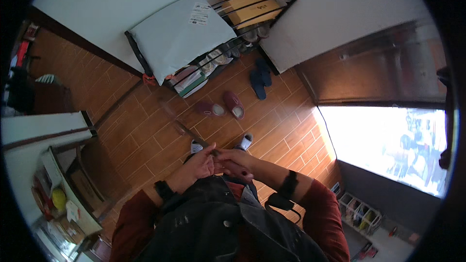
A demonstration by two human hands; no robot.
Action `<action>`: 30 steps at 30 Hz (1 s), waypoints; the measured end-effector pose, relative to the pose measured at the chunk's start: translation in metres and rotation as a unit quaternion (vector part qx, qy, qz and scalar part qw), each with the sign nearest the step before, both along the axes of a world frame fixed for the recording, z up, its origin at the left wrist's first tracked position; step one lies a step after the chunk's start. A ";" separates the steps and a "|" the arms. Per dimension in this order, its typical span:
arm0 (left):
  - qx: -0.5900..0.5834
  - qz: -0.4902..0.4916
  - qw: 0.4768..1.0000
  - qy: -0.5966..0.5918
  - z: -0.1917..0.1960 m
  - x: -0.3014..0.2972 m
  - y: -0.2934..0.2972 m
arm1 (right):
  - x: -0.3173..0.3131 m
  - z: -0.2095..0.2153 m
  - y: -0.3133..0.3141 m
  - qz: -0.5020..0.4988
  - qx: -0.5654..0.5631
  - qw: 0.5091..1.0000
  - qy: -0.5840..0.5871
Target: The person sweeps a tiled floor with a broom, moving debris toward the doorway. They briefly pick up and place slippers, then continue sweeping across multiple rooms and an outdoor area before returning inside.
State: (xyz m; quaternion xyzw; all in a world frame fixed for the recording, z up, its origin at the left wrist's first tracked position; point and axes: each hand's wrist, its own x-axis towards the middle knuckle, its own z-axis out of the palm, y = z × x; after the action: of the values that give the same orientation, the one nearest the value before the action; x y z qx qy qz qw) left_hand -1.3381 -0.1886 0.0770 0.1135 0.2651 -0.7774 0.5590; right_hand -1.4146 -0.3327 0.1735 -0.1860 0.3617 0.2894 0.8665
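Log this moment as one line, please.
right hand: grips long tool | left hand: palm showing, contact unclear | floor: maroon slippers, blue slippers

Package (170, 39) on rack (137, 56) — slippers (232, 100) on floor (286, 116) before it

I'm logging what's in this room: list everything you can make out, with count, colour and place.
Plastic parcel: 1, pale grey, on rack
Barred metal rack: 1, black, against wall
Flat box: 1, yellow, in rack
Shoes: several, mixed, in rack
Soft slippers: 2, maroon, mid-floor
Flat slippers: 2, dark blue, near rack
Tiled floor: 1, brown, below
Bright opening: 1, white, right
Wire basket: 1, white, lower right
Round object: 1, yellow, left
Long thin tool: 1, dark, in right hand, blurred
Small clutter: uncounted, mixed, edges
Worn slippers: 2, whitish, on feet
Wrist straps: 2, black
Sleeves: 2, red
Left hand: 1, bare, beside right
Right hand: 1, bare, centre
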 end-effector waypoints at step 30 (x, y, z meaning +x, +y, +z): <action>0.451 0.429 0.782 -0.020 -0.253 -0.049 -0.049 | -0.005 -0.580 -0.204 0.016 -0.203 0.950 0.237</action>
State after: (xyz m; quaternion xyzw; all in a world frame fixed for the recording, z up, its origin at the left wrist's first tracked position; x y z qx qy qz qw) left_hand -1.3868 -0.2376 -0.1761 0.2429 0.5955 -0.2465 0.7250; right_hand -1.4199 -0.5370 -0.4069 -0.2897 0.6044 0.2592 0.6954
